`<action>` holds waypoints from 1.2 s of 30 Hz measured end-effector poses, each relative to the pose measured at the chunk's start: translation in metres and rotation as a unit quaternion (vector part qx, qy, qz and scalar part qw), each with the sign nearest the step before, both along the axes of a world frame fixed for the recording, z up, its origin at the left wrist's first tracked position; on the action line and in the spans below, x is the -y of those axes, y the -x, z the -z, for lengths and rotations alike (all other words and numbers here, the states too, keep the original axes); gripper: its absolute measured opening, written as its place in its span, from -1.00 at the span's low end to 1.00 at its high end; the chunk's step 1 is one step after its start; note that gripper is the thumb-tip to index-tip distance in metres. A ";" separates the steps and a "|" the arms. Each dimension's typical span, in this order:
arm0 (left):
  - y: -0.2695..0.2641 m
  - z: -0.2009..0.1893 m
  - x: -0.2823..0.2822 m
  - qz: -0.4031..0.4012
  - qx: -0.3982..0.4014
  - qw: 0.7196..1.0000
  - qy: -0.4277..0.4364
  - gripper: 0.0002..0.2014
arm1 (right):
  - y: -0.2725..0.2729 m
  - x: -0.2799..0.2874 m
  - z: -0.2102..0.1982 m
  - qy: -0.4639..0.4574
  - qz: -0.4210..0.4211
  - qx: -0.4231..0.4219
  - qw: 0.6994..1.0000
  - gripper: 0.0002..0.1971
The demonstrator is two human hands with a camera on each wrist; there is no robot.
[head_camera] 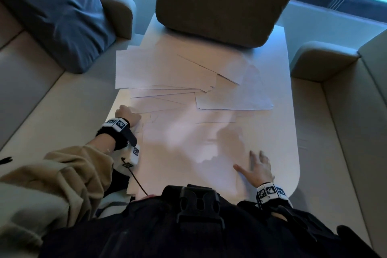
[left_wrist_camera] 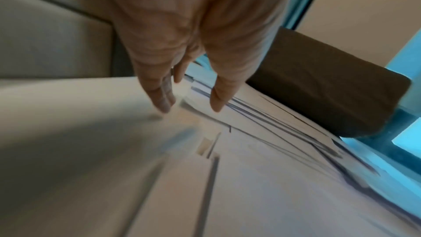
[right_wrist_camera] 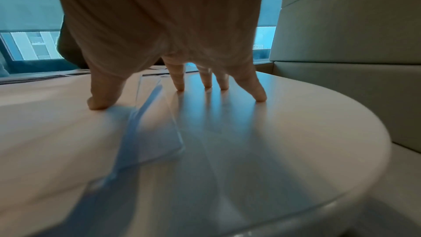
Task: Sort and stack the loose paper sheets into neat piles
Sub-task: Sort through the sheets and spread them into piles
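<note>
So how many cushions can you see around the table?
2: a brown cushion resting on the table's far end, and a blue cushion on the sofa to the left. Others may lie out of view.

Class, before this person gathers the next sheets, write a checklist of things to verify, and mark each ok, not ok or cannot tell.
1. Right hand free to work: ok, fingers spread straight with tips on the surface.
2. Left hand on the sheets at the table's left edge: ok, though whether it pinches one: cannot tell.
3. Paper sheets in neat piles: not ok, fanned and overlapping.
4. Sheets all lying on the table: not ok, some overhang its left edge.
5. Brown cushion away from the sheets: cannot tell.
</note>
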State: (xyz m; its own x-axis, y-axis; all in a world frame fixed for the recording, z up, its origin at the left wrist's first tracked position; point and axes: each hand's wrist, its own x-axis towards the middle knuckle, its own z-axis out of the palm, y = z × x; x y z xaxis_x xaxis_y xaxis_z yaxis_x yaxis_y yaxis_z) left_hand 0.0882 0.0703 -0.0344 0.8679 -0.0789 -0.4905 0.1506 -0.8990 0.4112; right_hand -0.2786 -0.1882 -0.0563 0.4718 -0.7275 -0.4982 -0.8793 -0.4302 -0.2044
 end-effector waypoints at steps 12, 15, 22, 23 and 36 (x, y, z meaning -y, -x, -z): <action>-0.018 0.010 0.008 -0.117 -0.021 0.982 0.147 -0.73 | -0.001 -0.001 0.000 -0.010 0.015 0.002 1.000 0.00; -0.018 0.003 0.008 -0.120 -0.028 0.983 0.135 -0.66 | -0.001 0.000 0.001 -0.012 0.016 0.001 1.000 0.00; -0.030 -0.001 0.018 -0.119 -0.066 0.977 0.164 -0.46 | -0.001 0.000 0.001 -0.013 0.017 0.005 1.000 -0.01; -0.032 -0.003 0.019 -0.124 -0.073 0.975 0.168 -0.42 | -0.001 0.000 0.000 -0.013 0.018 0.010 1.000 -0.01; -0.029 -0.080 0.057 -0.003 -0.130 0.929 0.346 -0.51 | -0.001 0.000 0.000 -0.016 0.014 0.010 1.000 0.02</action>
State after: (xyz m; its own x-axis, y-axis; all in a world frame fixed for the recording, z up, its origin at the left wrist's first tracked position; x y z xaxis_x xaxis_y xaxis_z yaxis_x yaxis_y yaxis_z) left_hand 0.1174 0.0134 0.0454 0.7280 -0.4492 -0.5180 0.3302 -0.4324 0.8390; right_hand -0.2778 -0.1877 -0.0559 0.4618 -0.7240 -0.5123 -0.8863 -0.3993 -0.2347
